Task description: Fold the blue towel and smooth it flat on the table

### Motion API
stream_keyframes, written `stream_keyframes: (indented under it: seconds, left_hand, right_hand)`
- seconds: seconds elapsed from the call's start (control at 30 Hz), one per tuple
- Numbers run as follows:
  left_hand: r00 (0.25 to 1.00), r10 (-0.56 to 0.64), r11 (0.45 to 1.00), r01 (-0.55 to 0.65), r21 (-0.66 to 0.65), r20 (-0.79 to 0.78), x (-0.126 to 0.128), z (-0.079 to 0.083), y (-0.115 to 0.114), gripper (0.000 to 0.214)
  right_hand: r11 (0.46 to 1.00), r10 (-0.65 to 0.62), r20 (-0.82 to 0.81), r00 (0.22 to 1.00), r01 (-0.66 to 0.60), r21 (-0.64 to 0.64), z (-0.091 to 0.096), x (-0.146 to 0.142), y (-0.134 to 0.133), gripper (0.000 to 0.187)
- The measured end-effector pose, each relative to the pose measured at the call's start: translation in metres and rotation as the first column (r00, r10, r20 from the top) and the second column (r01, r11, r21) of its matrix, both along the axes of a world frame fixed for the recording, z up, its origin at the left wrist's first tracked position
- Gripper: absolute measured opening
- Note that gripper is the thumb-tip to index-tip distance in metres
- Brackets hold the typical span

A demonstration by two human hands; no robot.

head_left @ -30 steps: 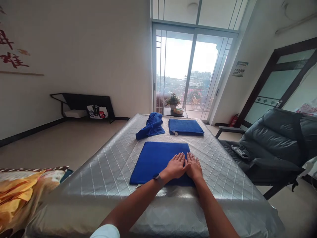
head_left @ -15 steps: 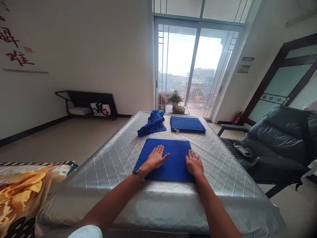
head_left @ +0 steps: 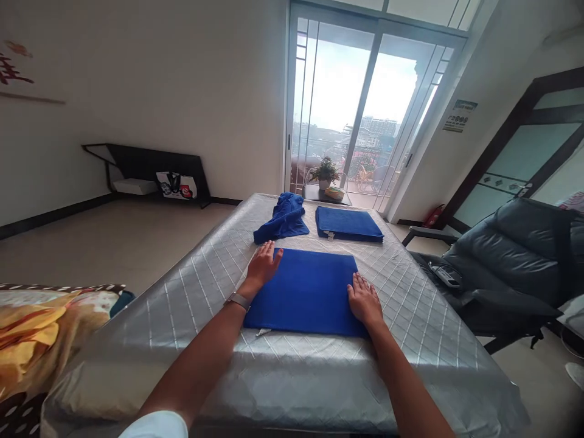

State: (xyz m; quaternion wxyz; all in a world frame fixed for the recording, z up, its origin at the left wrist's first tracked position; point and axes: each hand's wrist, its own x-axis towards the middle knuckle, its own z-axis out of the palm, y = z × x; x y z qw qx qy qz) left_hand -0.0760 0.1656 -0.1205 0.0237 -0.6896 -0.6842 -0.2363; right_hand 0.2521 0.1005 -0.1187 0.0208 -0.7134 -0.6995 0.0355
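A folded blue towel (head_left: 310, 292) lies flat on the silver quilted mattress (head_left: 219, 340) in front of me. My left hand (head_left: 263, 265) rests open on the towel's far left corner, fingers stretched out. My right hand (head_left: 364, 300) lies open and flat on the towel's right edge. Farther back sit a crumpled blue towel (head_left: 283, 222) and a neatly folded stack of blue towels (head_left: 347, 223).
A black recliner chair (head_left: 511, 261) with a remote on its arm stands right of the mattress. A patterned cushion (head_left: 41, 328) lies at the left. Sliding glass doors (head_left: 360, 115) and a potted plant (head_left: 325, 172) are behind. A low black shelf (head_left: 146, 173) is by the left wall.
My hands were together at the towel's near right; my left hand slid across to the far left corner while the right stayed on the right edge. The view shifted slightly.
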Motion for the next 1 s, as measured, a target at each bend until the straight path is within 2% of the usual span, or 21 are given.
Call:
stream_keyframes:
  seconds: [0.13,0.3,0.4,0.53,0.63,0.73,0.87,1.0]
  left_hand:
    - [0.992,-0.110,0.993,0.107,-0.057,-0.066,0.009,-0.004,-0.002,0.068]
    - [0.991,-0.116,0.982,0.104,-0.159,-0.071,0.012,-0.015,0.000,0.071]
    - [0.992,-0.116,0.980,0.105,-0.172,-0.058,0.011,-0.018,0.002,0.072]
    - [0.990,-0.129,0.975,0.116,-0.190,-0.061,0.010,-0.018,0.002,0.076]
    - [0.989,-0.133,0.974,0.118,-0.194,-0.066,0.009,-0.018,0.002,0.076]
    - [0.988,-0.139,0.975,0.124,-0.187,-0.073,0.008,-0.021,0.003,0.075]
    - [0.986,-0.139,0.976,0.121,-0.179,-0.092,0.007,-0.024,0.003,0.076]
    - [0.985,-0.137,0.976,0.115,-0.184,-0.108,0.005,-0.024,0.004,0.076]
  right_hand:
    - [0.999,-0.007,0.035,0.999,0.009,-0.044,0.001,-0.001,0.001,0.063]
    - [0.993,0.003,0.076,0.997,0.006,-0.116,0.010,0.001,0.008,0.063]
    - [0.997,0.017,0.097,0.995,-0.009,-0.083,0.020,0.000,0.023,0.063]
    - [0.997,0.058,0.052,0.997,-0.056,-0.052,0.028,-0.004,0.057,0.063]
    - [0.996,0.077,0.021,0.997,-0.076,-0.042,0.021,-0.004,0.081,0.064]
    - [0.997,0.072,0.002,0.997,-0.071,-0.035,0.006,0.000,0.094,0.065]
    - [0.997,0.070,-0.013,0.997,-0.070,-0.016,-0.007,0.004,0.096,0.065]
    - [0.998,0.067,-0.045,0.997,-0.067,0.003,-0.006,0.002,0.093,0.065]
